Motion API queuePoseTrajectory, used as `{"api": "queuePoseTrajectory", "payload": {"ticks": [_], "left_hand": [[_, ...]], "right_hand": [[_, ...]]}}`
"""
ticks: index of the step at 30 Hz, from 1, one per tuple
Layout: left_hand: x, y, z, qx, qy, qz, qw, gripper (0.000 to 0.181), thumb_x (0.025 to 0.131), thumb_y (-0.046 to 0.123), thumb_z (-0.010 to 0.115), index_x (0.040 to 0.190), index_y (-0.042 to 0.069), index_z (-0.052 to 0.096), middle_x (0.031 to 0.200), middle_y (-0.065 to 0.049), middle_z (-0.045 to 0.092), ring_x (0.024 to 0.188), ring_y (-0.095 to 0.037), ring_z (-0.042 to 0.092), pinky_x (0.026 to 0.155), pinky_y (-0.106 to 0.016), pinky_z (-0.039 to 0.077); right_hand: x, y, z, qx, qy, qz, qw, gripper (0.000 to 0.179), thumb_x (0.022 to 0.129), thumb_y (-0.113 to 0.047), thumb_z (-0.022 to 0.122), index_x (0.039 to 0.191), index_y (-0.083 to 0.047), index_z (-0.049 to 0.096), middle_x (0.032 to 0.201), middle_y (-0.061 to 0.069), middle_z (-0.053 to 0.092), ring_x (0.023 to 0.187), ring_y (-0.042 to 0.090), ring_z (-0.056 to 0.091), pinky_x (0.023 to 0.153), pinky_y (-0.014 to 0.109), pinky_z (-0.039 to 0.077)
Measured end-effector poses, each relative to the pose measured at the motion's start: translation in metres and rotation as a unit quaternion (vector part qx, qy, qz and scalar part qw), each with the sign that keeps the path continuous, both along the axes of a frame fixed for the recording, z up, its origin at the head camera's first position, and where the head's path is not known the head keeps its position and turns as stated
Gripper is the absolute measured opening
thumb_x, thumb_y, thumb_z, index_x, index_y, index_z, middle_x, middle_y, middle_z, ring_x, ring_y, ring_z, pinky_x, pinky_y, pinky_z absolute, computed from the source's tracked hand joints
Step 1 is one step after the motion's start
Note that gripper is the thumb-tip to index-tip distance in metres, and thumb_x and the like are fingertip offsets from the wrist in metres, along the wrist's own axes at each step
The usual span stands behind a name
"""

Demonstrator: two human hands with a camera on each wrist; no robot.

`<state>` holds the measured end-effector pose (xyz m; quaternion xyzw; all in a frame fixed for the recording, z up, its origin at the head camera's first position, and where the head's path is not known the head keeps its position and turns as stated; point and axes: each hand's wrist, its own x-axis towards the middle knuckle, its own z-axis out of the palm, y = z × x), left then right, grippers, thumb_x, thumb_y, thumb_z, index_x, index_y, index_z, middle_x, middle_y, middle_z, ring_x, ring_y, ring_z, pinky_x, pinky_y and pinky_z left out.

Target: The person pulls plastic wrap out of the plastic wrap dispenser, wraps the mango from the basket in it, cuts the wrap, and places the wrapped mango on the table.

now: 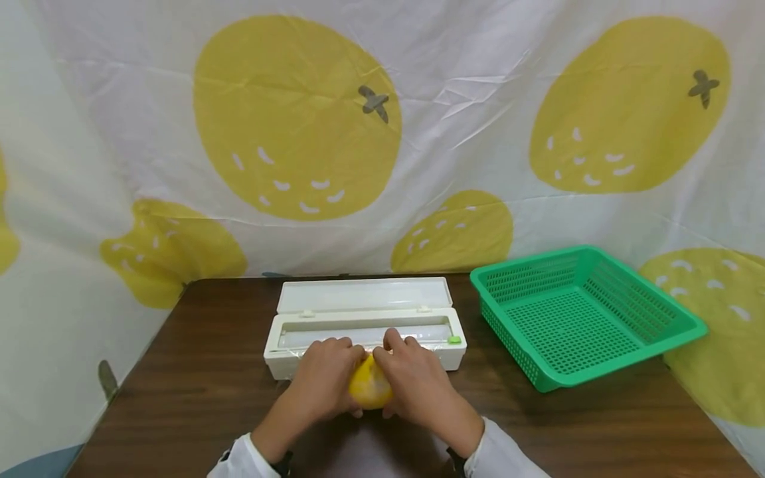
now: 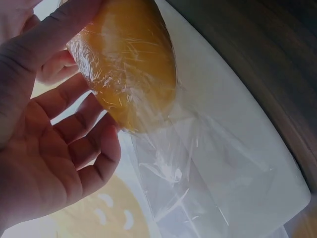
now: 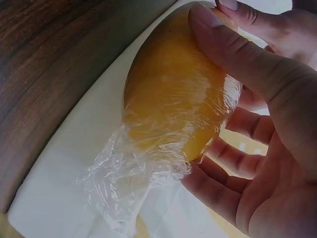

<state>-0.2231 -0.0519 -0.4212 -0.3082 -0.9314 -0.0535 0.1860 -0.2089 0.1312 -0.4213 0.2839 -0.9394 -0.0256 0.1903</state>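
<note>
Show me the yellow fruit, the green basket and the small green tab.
Yellow fruit (image 3: 171,84), right wrist view: its side.
Green basket (image 1: 574,328), head view: its mesh floor.
Green tab (image 1: 454,340), head view: its middle.

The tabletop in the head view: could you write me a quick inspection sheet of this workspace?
Surface: dark wood-grain tabletop.
Job's things: yellow fruit, exact kind unclear, wrapped in cling film with a loose end; white cling-film dispenser, its lid open.
Clutter: green perforated basket at the right.
Hands: left hand and right hand both hold the fruit.
Cables: nothing seen.
Surroundings: white sheet with a yellow print behind.
</note>
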Motion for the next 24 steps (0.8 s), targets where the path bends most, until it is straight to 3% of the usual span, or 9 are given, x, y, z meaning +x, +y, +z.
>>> {"api": "queuePoseTrajectory", "payload": {"ticks": [15, 21, 24], "left_hand": [[-0.0024, -0.0025, 0.0031, 0.017, -0.077, -0.014, 0.9968, 0.058, 0.046, 0.042, 0.1, 0.091, 0.019, 0.073, 0.068, 0.006, 0.057, 0.064, -0.013, 0.052, 0.06, -0.033, 0.042], [-0.0027, -0.0039, 0.0028, 0.024, -0.114, -0.029, 0.9928, 0.055, 0.053, 0.038, 0.098, 0.097, 0.017, 0.071, 0.075, 0.007, 0.064, 0.069, -0.014, 0.056, 0.062, -0.034, 0.044], [-0.0022, -0.0046, 0.0021, 0.022, -0.116, -0.042, 0.9921, 0.056, 0.056, 0.037, 0.097, 0.101, 0.016, 0.07, 0.078, 0.006, 0.066, 0.07, -0.014, 0.057, 0.064, -0.034, 0.045]], "right_hand": [[-0.0015, 0.0011, 0.0039, -0.006, -0.04, 0.009, 0.9991, 0.07, 0.048, -0.047, 0.1, 0.098, -0.012, 0.066, 0.086, 0.001, 0.051, 0.064, 0.016, 0.054, 0.055, 0.029, 0.05], [-0.0028, 0.0025, 0.0055, -0.019, -0.089, -0.001, 0.9959, 0.074, 0.052, -0.045, 0.099, 0.108, -0.011, 0.065, 0.088, 0.001, 0.056, 0.064, 0.018, 0.057, 0.056, 0.031, 0.05], [-0.0034, 0.0036, 0.006, -0.028, -0.107, -0.004, 0.9938, 0.071, 0.054, -0.044, 0.098, 0.105, -0.011, 0.062, 0.087, 0.001, 0.057, 0.064, 0.018, 0.057, 0.057, 0.032, 0.049]]}}
